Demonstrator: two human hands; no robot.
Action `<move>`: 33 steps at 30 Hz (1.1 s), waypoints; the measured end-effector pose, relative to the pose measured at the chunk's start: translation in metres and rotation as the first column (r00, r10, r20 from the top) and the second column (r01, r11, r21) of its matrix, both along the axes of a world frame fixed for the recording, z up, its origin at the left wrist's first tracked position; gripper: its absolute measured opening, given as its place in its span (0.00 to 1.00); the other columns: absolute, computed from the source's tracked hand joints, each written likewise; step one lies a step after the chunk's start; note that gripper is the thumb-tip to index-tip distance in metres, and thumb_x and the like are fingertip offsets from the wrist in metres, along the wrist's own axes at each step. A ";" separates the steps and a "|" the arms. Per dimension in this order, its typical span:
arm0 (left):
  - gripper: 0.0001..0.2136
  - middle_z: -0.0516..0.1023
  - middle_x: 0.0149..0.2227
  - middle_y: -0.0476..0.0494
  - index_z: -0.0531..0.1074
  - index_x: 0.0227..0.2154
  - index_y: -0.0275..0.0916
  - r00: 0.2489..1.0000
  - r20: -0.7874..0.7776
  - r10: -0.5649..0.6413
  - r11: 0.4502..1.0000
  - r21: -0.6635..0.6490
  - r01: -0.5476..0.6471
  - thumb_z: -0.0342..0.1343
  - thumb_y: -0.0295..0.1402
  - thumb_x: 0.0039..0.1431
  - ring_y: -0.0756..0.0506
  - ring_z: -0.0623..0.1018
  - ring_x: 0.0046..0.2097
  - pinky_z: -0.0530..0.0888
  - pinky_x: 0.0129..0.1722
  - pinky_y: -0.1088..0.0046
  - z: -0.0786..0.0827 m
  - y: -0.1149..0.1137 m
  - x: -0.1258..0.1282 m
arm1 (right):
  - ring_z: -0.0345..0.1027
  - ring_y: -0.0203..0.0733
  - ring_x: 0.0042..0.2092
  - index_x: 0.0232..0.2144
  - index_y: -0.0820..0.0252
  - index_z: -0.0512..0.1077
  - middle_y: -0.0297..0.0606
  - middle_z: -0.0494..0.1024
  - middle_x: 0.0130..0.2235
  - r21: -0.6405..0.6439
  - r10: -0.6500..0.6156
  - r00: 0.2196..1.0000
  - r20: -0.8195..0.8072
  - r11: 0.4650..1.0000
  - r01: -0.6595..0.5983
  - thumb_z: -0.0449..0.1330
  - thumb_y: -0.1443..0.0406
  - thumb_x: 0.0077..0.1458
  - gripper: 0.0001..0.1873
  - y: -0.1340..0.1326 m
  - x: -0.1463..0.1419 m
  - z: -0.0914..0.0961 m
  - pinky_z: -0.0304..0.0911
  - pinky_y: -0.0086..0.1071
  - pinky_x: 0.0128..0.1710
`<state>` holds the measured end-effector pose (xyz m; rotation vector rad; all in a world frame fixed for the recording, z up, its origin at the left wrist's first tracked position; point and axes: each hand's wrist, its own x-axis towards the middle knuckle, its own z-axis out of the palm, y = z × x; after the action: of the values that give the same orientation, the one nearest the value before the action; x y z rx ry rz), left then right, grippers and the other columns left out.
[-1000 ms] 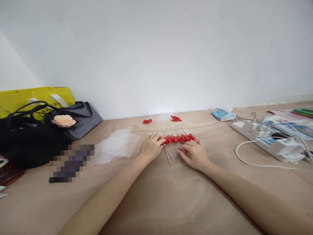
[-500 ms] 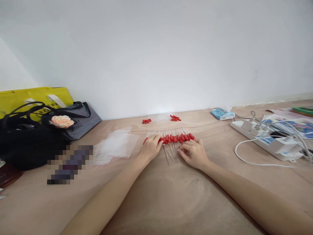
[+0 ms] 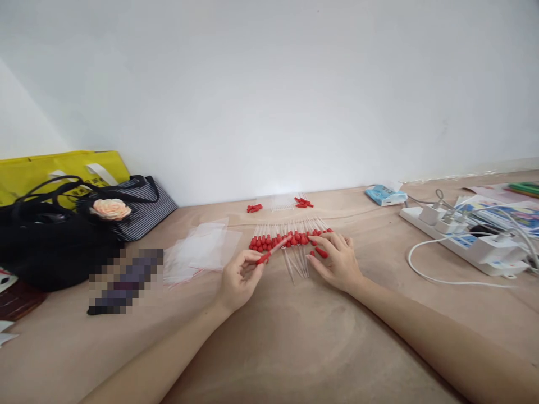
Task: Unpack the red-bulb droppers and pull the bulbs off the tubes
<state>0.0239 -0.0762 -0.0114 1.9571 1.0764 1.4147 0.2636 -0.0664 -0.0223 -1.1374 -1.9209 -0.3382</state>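
My left hand (image 3: pixel 242 279) is closed around the red rubber bulb of a clear dropper (image 3: pixel 279 246), its tube slanting up to the right above the others. Behind it lies a row of droppers (image 3: pixel 261 242), red bulbs toward me and thin clear tubes pointing at the wall. Bare clear tubes (image 3: pixel 298 265) lie just in front of that row. My right hand (image 3: pixel 339 262) rests at the row's right end, thumb and fingers apart. Beside its fingertips are loose red rubber bulbs (image 3: pixel 321 252); I cannot tell whether it touches any.
Clear plastic bags (image 3: pixel 202 249) are spread on the left, near a black bag (image 3: pixel 54 241). Farther back lie small red bulb piles (image 3: pixel 254 208) and more clear tubes (image 3: pixel 283 202). A power strip (image 3: pixel 458 238) with white cables and a blue tissue pack (image 3: pixel 385 195) occupy the right.
My left hand has drawn back from the row toward me and left, lifting a dropper. My right hand's fingers have spread slightly, uncovering loose red bulbs.
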 end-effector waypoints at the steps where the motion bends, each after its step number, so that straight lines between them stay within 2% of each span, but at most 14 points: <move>1: 0.04 0.71 0.36 0.43 0.65 0.29 0.36 0.999 -0.025 -0.045 0.999 -0.027 0.045 0.53 0.30 0.49 0.48 0.75 0.37 0.74 0.37 0.71 -0.001 -0.005 -0.003 | 0.62 0.41 0.41 0.45 0.57 0.66 0.41 0.71 0.40 0.031 0.019 0.999 0.032 0.999 -0.020 0.53 0.57 0.51 0.19 -0.002 -0.001 0.001 0.47 0.37 0.42; 5: 0.02 0.71 0.36 0.42 0.65 0.28 0.36 0.975 -0.084 -0.205 0.976 -0.093 0.197 0.52 0.27 0.49 0.49 0.75 0.37 0.74 0.37 0.70 -0.002 -0.012 -0.004 | 0.61 0.41 0.43 0.44 0.53 0.67 0.38 0.72 0.42 0.074 0.167 0.964 0.204 0.980 -0.186 0.54 0.57 0.51 0.18 -0.009 -0.009 0.005 0.43 0.41 0.49; 8: 0.02 0.71 0.36 0.42 0.65 0.28 0.36 0.949 -0.130 -0.286 0.958 -0.073 0.279 0.50 0.25 0.50 0.49 0.74 0.38 0.73 0.39 0.71 -0.002 -0.011 -0.001 | 0.62 0.38 0.40 0.41 0.53 0.69 0.34 0.74 0.33 0.078 0.237 0.942 0.238 0.962 -0.261 0.54 0.59 0.53 0.13 -0.011 -0.016 0.003 0.39 0.43 0.51; 11: 0.02 0.72 0.36 0.42 0.64 0.28 0.37 0.928 -0.193 -0.318 0.948 -0.047 0.315 0.49 0.25 0.51 0.50 0.74 0.38 0.73 0.38 0.72 0.000 -0.011 0.000 | 0.61 0.35 0.34 0.36 0.54 0.72 0.31 0.73 0.25 0.069 0.263 0.935 0.237 0.956 -0.287 0.53 0.61 0.54 0.10 -0.011 -0.021 -0.002 0.40 0.44 0.51; 14: 0.06 0.72 0.38 0.42 0.65 0.33 0.37 0.908 -0.332 -0.255 0.960 0.025 0.278 0.49 0.26 0.51 0.49 0.73 0.40 0.72 0.41 0.70 0.004 -0.013 0.000 | 0.59 0.34 0.31 0.33 0.55 0.72 0.31 0.71 0.22 0.065 0.291 0.926 0.241 0.947 -0.315 0.52 0.62 0.54 0.09 -0.011 -0.024 -0.003 0.42 0.43 0.50; 18: 0.13 0.72 0.43 0.41 0.66 0.43 0.38 0.837 -0.538 -0.099 0.947 0.206 0.244 0.52 0.30 0.53 0.45 0.70 0.46 0.67 0.46 0.65 0.004 -0.014 0.006 | 0.57 0.34 0.30 0.32 0.55 0.72 0.31 0.69 0.21 0.079 0.301 0.921 0.246 0.941 -0.329 0.52 0.63 0.54 0.09 -0.013 -0.025 -0.002 0.43 0.42 0.48; 21: 0.08 0.75 0.39 0.44 0.70 0.38 0.39 0.814 -0.581 -0.009 0.929 0.296 0.222 0.50 0.31 0.55 0.46 0.71 0.44 0.66 0.45 0.65 -0.001 -0.011 0.009 | 0.55 0.34 0.29 0.31 0.57 0.72 0.31 0.68 0.20 0.089 0.318 0.913 0.254 0.932 -0.350 0.52 0.64 0.54 0.09 -0.014 -0.025 0.000 0.44 0.41 0.48; 24: 0.06 0.77 0.34 0.48 0.71 0.33 0.40 0.809 -0.588 0.009 0.935 0.292 0.202 0.49 0.31 0.56 0.48 0.73 0.38 0.66 0.41 0.67 -0.005 -0.009 0.010 | 0.54 0.33 0.29 0.29 0.57 0.71 0.30 0.68 0.19 0.076 0.343 0.899 0.273 0.924 -0.375 0.52 0.64 0.54 0.09 -0.014 -0.025 0.000 0.43 0.40 0.47; 30: 0.08 0.75 0.25 0.50 0.71 0.29 0.38 0.789 -0.611 0.066 0.938 0.307 0.160 0.47 0.33 0.57 0.49 0.71 0.31 0.63 0.34 0.69 -0.005 -0.013 0.008 | 0.54 0.33 0.28 0.28 0.58 0.70 0.29 0.66 0.18 0.066 0.366 0.888 0.278 0.915 -0.398 0.51 0.65 0.54 0.08 -0.014 -0.023 0.000 0.42 0.40 0.47; 33: 0.10 0.75 0.24 0.49 0.71 0.28 0.38 0.777 -0.624 0.087 0.932 0.327 0.159 0.46 0.32 0.58 0.49 0.70 0.29 0.63 0.34 0.69 -0.003 -0.016 0.008 | 0.53 0.33 0.28 0.27 0.58 0.70 0.28 0.65 0.18 0.062 0.375 0.885 0.275 0.912 -0.406 0.51 0.64 0.54 0.08 -0.015 -0.022 0.001 0.42 0.40 0.46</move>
<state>0.0318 -0.0927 -0.0147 2.8400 1.0783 0.9838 0.2415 -0.0809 -0.0214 -0.6253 -2.2701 -0.3839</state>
